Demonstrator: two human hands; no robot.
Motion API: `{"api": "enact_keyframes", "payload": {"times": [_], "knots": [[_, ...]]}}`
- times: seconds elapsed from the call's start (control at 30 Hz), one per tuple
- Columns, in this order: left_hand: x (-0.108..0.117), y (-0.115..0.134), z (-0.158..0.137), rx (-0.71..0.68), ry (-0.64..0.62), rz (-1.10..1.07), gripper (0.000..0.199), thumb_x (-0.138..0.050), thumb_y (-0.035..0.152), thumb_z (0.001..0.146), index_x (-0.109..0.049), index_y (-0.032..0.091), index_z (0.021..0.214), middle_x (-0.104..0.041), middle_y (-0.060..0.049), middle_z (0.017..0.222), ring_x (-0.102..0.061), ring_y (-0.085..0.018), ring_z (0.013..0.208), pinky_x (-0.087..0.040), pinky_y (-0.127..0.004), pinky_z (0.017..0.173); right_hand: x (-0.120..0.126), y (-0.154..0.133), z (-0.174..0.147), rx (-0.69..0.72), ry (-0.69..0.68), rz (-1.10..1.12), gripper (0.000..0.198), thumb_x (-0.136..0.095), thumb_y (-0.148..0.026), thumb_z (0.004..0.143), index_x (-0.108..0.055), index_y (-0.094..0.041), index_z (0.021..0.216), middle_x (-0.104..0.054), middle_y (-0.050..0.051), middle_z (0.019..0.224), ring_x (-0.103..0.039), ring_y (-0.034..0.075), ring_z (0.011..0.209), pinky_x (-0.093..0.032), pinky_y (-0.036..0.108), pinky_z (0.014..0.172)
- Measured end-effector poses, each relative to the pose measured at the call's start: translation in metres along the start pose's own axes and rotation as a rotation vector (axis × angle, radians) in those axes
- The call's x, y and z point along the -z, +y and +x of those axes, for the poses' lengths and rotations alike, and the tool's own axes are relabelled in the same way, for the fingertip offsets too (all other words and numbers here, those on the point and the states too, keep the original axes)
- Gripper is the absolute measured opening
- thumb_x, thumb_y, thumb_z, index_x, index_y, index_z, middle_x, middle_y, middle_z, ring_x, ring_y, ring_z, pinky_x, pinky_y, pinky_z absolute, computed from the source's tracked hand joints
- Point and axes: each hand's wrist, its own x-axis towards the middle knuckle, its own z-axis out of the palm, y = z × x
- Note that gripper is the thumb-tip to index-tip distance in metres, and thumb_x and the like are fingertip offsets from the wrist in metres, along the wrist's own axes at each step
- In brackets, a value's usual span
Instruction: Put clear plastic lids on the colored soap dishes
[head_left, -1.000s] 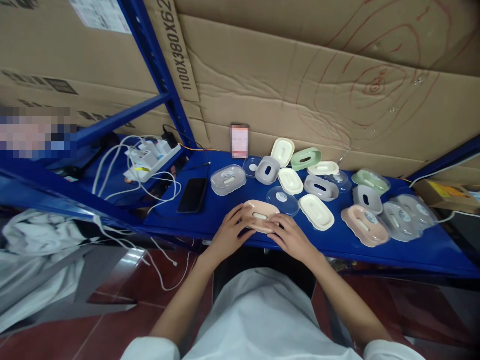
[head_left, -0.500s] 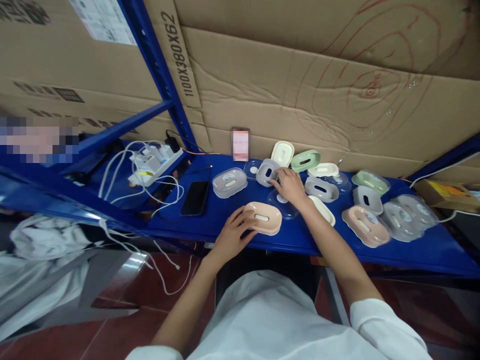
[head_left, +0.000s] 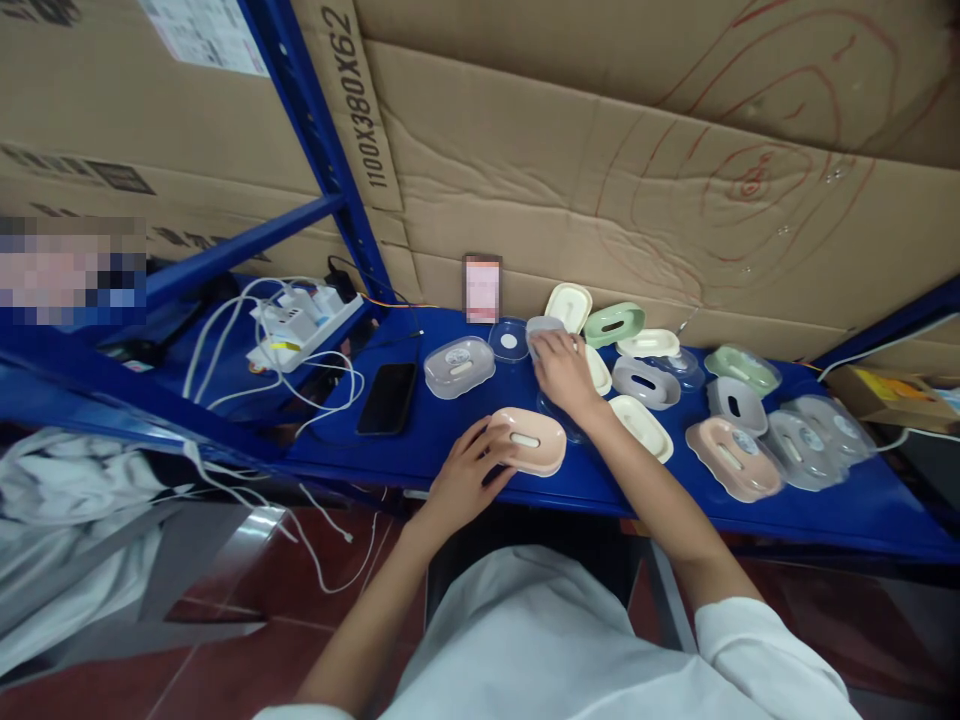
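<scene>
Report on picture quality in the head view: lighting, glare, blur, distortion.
Head view: dim, even light with a blue cast; the shelf edge bows from wide-angle distortion; glare on the floor at lower left; two patches are pixelated; the right hand on the grey piece is slightly soft; the left hand is sharp.

Right hand (head_left: 562, 368) covers most of the grey soap-dish piece (head_left: 541, 326); the grip is unclear. Pixel blur hides the small upright card (head_left: 481, 289) and the patch (head_left: 71, 272) at left.

Soft, even light falls from above, fairly dim, with faint shadows under the hands. A pale glare streaks the floor (head_left: 247, 540) at near left. Straight lines bow toward the edges, and a blurred patch (head_left: 71, 270) sits far left.
</scene>
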Motion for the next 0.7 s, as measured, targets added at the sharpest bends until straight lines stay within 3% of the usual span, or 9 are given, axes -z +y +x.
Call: {"api": "enact_keyframes", "payload": {"times": [0.07, 0.17, 0.23, 0.3, 0.4, 0.47, 0.53, 0.6, 0.7], "knots": [[0.0, 0.0, 0.0, -0.005, -0.001, 0.004, 0.023, -0.068, 0.024, 0.101, -0.072, 0.026, 0.124, -0.065, -0.005, 0.15, -0.046, -0.031, 0.153, -0.049, -0.056, 0.123, -0.008, -0.015, 0.015, 0.104, -0.054, 0.059, 0.036, -0.06, -0.019, 0.1, -0.069, -0.011, 0.134, -0.06, 0.021, 0.153, -0.043, 0.036, 0.147, -0.021, 0.056, 0.126], [0.002, 0.0, 0.0, -0.009, -0.006, 0.004, 0.024, -0.066, 0.025, 0.102, -0.071, 0.026, 0.126, -0.064, -0.006, 0.15, -0.046, -0.032, 0.152, -0.048, -0.056, 0.123, -0.018, -0.026, 0.036, 0.077, -0.111, 0.18, 0.019, -0.067, -0.014, 0.095, -0.077, -0.01, 0.11, -0.069, 0.022, 0.136, -0.05, 0.036, 0.141, -0.022, 0.057, 0.126], [0.003, 0.001, 0.0, -0.009, -0.013, -0.003, 0.024, -0.064, 0.026, 0.104, -0.071, 0.026, 0.126, -0.064, -0.006, 0.15, -0.046, -0.032, 0.152, -0.048, -0.056, 0.122, -0.018, -0.024, 0.041, 0.029, -0.1, 0.244, 0.012, -0.066, -0.014, 0.096, -0.078, -0.012, 0.098, -0.075, 0.019, 0.122, -0.058, 0.034, 0.131, -0.03, 0.056, 0.122], [0.004, 0.002, 0.0, -0.012, -0.02, -0.01, 0.024, -0.063, 0.027, 0.104, -0.07, 0.027, 0.128, -0.065, -0.006, 0.148, -0.047, -0.031, 0.151, -0.049, -0.055, 0.122, -0.011, -0.016, 0.033, -0.016, -0.066, 0.287, 0.018, -0.06, -0.021, 0.103, -0.076, -0.015, 0.099, -0.077, 0.015, 0.115, -0.066, 0.03, 0.119, -0.043, 0.052, 0.112], [0.003, 0.003, -0.001, 0.001, -0.004, -0.008, 0.034, -0.068, 0.033, 0.103, -0.065, 0.027, 0.136, -0.066, -0.008, 0.143, -0.051, -0.031, 0.145, -0.049, -0.054, 0.121, 0.01, -0.004, -0.004, -0.168, 0.037, 0.715, 0.028, -0.057, -0.042, 0.107, -0.073, -0.02, 0.104, -0.078, 0.008, 0.103, -0.072, 0.022, 0.095, -0.055, 0.038, 0.088], [0.0, 0.003, -0.003, 0.043, 0.031, -0.003, 0.051, -0.072, 0.039, 0.1, -0.057, 0.028, 0.147, -0.062, -0.011, 0.146, -0.054, -0.031, 0.143, -0.05, -0.053, 0.119, 0.027, 0.0, -0.037, -0.346, 0.092, 1.182, 0.035, -0.065, -0.057, 0.1, -0.072, -0.022, 0.103, -0.078, 0.005, 0.097, -0.072, 0.019, 0.083, -0.055, 0.031, 0.074], [-0.003, 0.003, -0.005, 0.094, 0.059, 0.007, 0.068, -0.075, 0.043, 0.097, -0.046, 0.029, 0.157, -0.051, -0.015, 0.157, -0.056, -0.033, 0.142, -0.053, -0.052, 0.116, 0.04, -0.002, -0.07, -0.51, 0.087, 1.5, 0.04, -0.077, -0.061, 0.091, -0.072, -0.024, 0.104, -0.077, 0.004, 0.096, -0.073, 0.018, 0.082, -0.055, 0.028, 0.069], [-0.005, 0.003, -0.006, 0.109, 0.061, 0.028, 0.078, -0.075, 0.045, 0.097, -0.038, 0.03, 0.163, -0.038, -0.018, 0.167, -0.055, -0.034, 0.143, -0.054, -0.052, 0.114, 0.045, -0.007, -0.097, -0.623, 0.062, 1.649, 0.045, -0.084, -0.058, 0.085, -0.073, -0.024, 0.111, -0.077, 0.003, 0.095, -0.073, 0.017, 0.083, -0.055, 0.027, 0.069], [-0.004, 0.004, -0.005, 0.056, 0.038, 0.079, 0.077, -0.073, 0.042, 0.099, -0.035, 0.033, 0.165, -0.031, -0.017, 0.173, -0.047, -0.036, 0.151, -0.051, -0.055, 0.117, 0.037, -0.016, -0.125, -0.698, 0.077, 1.668, 0.056, -0.085, -0.055, 0.084, -0.069, -0.024, 0.128, -0.078, 0.004, 0.096, -0.072, 0.017, 0.078, -0.057, 0.029, 0.069]]}}
